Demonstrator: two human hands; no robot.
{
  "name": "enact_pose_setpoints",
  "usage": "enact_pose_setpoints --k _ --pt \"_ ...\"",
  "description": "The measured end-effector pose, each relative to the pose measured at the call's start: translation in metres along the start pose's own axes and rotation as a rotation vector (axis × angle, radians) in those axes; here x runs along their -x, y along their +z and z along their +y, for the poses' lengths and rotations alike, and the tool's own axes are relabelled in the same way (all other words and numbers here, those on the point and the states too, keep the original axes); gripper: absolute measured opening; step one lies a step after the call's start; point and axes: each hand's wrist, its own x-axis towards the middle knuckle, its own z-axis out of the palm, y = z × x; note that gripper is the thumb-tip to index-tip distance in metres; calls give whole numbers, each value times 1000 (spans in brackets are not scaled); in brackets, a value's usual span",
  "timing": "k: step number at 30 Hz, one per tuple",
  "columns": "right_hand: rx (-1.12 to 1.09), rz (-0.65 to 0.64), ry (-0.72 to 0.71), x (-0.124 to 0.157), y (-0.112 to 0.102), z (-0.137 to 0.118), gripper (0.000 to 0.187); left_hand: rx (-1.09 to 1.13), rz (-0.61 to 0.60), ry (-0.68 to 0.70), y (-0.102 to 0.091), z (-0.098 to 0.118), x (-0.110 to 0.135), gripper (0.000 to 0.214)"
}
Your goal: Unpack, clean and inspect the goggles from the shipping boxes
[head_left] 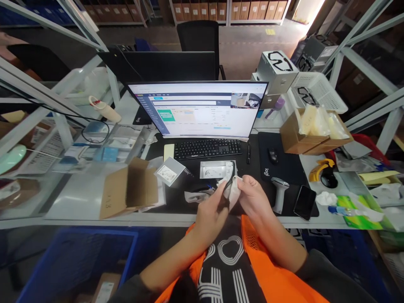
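Near the front edge of the desk, my left hand [211, 216] is closed on a thin black curved item [232, 173], whose exact kind I cannot make out. My right hand [254, 195] pinches a white cloth or tissue [234, 192] pressed against that item. Just beyond my fingers lies an open white box [213, 170] with a picture on its inside. A clear plastic bag [195, 196] rests left of my hands. Further left is a tilted white-grey box lid [169, 171] with a printed label.
An open cardboard box [142, 185] stands at left. Behind are a keyboard [208, 149] and a monitor [202, 113]. To the right are a mouse [272, 156], a barcode scanner [279, 195], a phone [304, 203], a tape dispenser [323, 172] and a carton of packets [303, 141].
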Motion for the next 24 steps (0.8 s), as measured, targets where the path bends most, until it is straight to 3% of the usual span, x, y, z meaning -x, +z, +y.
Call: enact_pose_setpoints --k 3,6,8,10,12,16,19,22,24 --pt "26 58 -82 4 -4 15 70 -9 -8 6 0 -3 -1 65" --pt "293 124 -268 18 -6 36 63 35 -11 -61 -1 -5 -1 63" --pt "513 89 -365 27 -8 46 60 61 12 -122 -2 -5 0 60" --pt "619 -2 -364 30 -8 47 61 66 31 -147 -4 -5 1 58" --pt "548 -53 -264 27 -8 40 62 58 15 -141 -5 -5 1 57" --pt "160 -49 -4 12 -7 23 67 22 -21 -40 -8 -5 4 61" --pt "25 -48 81 0 -11 15 67 13 -24 -6 -8 -5 5 66" --pt "-10 6 35 -10 -27 9 65 85 -28 -41 -9 -9 7 65" --pt "6 95 -125 -13 -42 4 62 176 -5 -84 -10 -16 9 65"
